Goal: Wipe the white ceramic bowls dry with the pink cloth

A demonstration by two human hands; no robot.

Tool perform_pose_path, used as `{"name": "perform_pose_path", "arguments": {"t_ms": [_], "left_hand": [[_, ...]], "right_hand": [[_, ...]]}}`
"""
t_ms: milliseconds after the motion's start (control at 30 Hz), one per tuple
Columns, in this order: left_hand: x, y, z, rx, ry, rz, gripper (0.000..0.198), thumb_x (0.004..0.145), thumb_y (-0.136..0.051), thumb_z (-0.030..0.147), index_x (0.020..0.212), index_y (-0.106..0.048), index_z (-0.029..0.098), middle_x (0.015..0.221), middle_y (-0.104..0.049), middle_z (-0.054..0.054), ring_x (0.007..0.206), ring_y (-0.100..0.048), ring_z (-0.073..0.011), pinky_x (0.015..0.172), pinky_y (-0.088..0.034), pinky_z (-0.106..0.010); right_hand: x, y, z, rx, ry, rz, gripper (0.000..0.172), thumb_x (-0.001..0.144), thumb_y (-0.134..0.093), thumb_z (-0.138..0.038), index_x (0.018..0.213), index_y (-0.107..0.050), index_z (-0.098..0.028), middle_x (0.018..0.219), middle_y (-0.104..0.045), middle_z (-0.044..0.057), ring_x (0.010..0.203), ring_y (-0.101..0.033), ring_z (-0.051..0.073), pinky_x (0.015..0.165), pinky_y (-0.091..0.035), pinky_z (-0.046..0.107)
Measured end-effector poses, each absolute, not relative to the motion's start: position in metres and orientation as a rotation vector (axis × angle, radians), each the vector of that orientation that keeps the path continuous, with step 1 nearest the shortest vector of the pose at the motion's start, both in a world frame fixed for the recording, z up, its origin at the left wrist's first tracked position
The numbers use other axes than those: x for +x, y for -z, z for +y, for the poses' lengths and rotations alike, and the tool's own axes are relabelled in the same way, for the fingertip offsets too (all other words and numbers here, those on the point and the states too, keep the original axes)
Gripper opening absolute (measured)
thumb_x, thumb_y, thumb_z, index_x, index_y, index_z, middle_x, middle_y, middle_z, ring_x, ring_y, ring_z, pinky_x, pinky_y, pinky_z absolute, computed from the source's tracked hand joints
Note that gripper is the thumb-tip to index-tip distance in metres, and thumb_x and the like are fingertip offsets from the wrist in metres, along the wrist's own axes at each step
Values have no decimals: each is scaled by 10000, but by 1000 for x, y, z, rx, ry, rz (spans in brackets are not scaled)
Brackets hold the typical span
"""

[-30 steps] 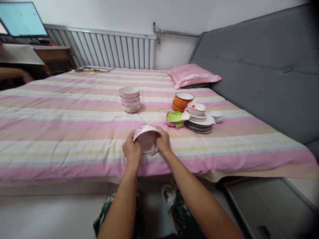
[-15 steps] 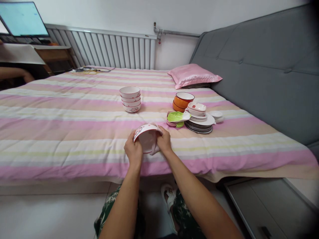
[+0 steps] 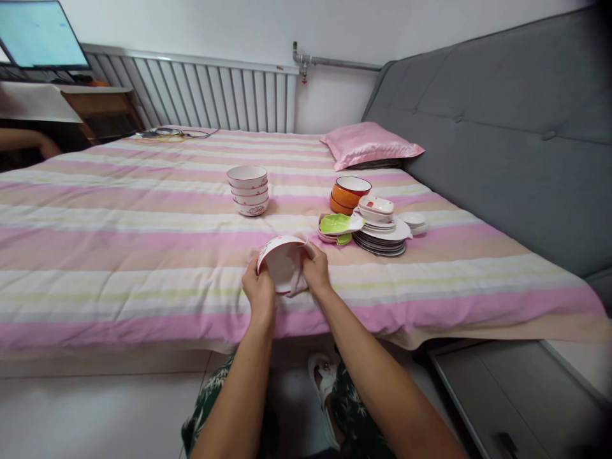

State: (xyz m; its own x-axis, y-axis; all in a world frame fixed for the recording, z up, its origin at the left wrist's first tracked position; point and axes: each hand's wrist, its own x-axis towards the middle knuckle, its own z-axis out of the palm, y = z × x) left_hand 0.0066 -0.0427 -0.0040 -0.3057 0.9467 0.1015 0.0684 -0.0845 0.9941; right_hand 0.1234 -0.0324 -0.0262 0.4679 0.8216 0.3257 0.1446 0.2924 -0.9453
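Observation:
A white bowl (image 3: 281,264) with a red rim is tilted on its side above the near part of the bed, its inside facing me. My left hand (image 3: 259,287) grips its left edge, thumb over the rim. On the right edge, my right hand (image 3: 315,271) presses a pale pinkish cloth (image 3: 299,280) around the rim. The cloth covers that side of the bowl, and the fingers behind it are hidden. Beyond my hands stands a stack of several similar white bowls (image 3: 248,191).
Right of centre sit orange bowls (image 3: 342,199), green leaf-shaped dishes (image 3: 337,223), dark-edged stacked plates (image 3: 381,243) and small white dishes (image 3: 414,222). A pink pillow (image 3: 370,143) lies by the grey headboard (image 3: 488,121). At far left, another person's limb (image 3: 29,140) shows beside a desk (image 3: 95,95).
The bowl has turned slightly in my hands, with less of its printed outside showing. My left hand has shifted a little to the right. The stacked dishes stay where they were.

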Motion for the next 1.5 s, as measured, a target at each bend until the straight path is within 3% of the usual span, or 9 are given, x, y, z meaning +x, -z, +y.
{"name": "perform_pose_path", "arguments": {"t_ms": [200, 367, 567, 833, 1067, 1500], "left_hand": [[11, 5, -42, 1035, -1408, 1435, 360, 782, -425, 322, 986, -643, 120, 832, -668, -57, 703, -589, -147, 605, -485, -239], [2, 0, -40, 1154, -1325, 1480, 338, 711, -504, 240, 1002, -635, 131, 868, -680, -65, 781, -617, -183, 703, -502, -284], [-15, -19, -48, 1663, -1342, 1703, 371, 763, -505, 249, 1102, -633, 166, 1065, -681, -91, 983, -625, -226, 907, -469, -349], [-20, -35, -54, 2118, -1394, 1675, 341, 737, -481, 144, 1021, -669, 146, 1026, -693, -107, 998, -610, -243, 910, -457, -352], [-19, -36, -55, 2049, -1246, 1748, 473, 726, -419, 66, 1117, -653, 195, 1117, -685, -64, 1041, -618, -235, 908, -454, -333], [-21, -36, -53, 1950, -1230, 1772, 449, 747, -406, 85, 1101, -667, 179, 1114, -692, -67, 1038, -627, -235, 914, -456, -331]], "right_hand": [[123, 31, -31, -1234, -573, -970, 286, 714, -452, -201, 890, -677, -178, 803, -698, 17, 732, -611, 180, 682, -497, 274], [122, 28, -35, -1249, -534, -1007, 301, 721, -451, -196, 914, -682, -178, 840, -709, 20, 769, -628, 188, 714, -507, 280], [113, 15, -42, -1222, -520, -1116, 413, 722, -452, -137, 1064, -678, -190, 1013, -718, 31, 919, -652, 197, 844, -509, 305], [102, 2, -55, -1141, -415, -1332, 554, 664, -400, -39, 1104, -674, -234, 1129, -687, -6, 1063, -622, 177, 980, -458, 315], [102, 0, -57, -1145, -400, -1368, 569, 664, -387, -29, 1110, -668, -242, 1131, -686, -8, 1052, -630, 178, 980, -461, 321], [100, 7, -51, -1194, -456, -1305, 522, 677, -402, -55, 1098, -667, -215, 1095, -699, 20, 1035, -634, 192, 941, -474, 316]]}}
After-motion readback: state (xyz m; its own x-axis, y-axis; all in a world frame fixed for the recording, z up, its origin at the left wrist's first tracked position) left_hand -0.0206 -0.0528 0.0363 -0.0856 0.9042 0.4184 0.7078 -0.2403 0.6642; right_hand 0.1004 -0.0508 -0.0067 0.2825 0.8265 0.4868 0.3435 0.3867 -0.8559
